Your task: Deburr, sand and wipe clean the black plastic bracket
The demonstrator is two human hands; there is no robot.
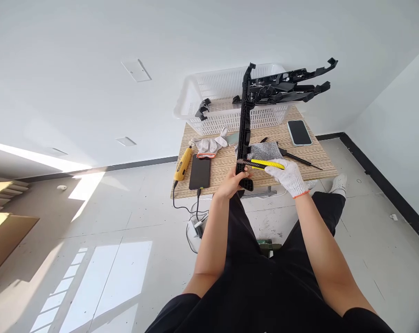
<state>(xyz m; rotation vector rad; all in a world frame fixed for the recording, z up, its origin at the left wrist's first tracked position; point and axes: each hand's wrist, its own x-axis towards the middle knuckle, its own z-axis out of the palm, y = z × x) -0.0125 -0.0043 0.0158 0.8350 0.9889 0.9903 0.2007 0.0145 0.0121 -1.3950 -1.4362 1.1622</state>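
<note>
My left hand [233, 181], bare, grips the near end of a long black plastic part [244, 125] that stands up from the table edge toward the basket. My right hand [288, 175], in a white glove, holds a yellow utility knife [266, 163] with its tip against the black part just above my left hand. A grey glove [264, 150] lies on the wooden table [226, 162] right behind the knife.
A white plastic basket [212, 99] at the table's back holds more black plastic parts [292, 83]. Also on the table: white gloves [209, 145], a yellow rotary tool [182, 163], a dark phone [199, 172], a second phone [299, 132], a thin black tool [299, 159]. Cables hang below.
</note>
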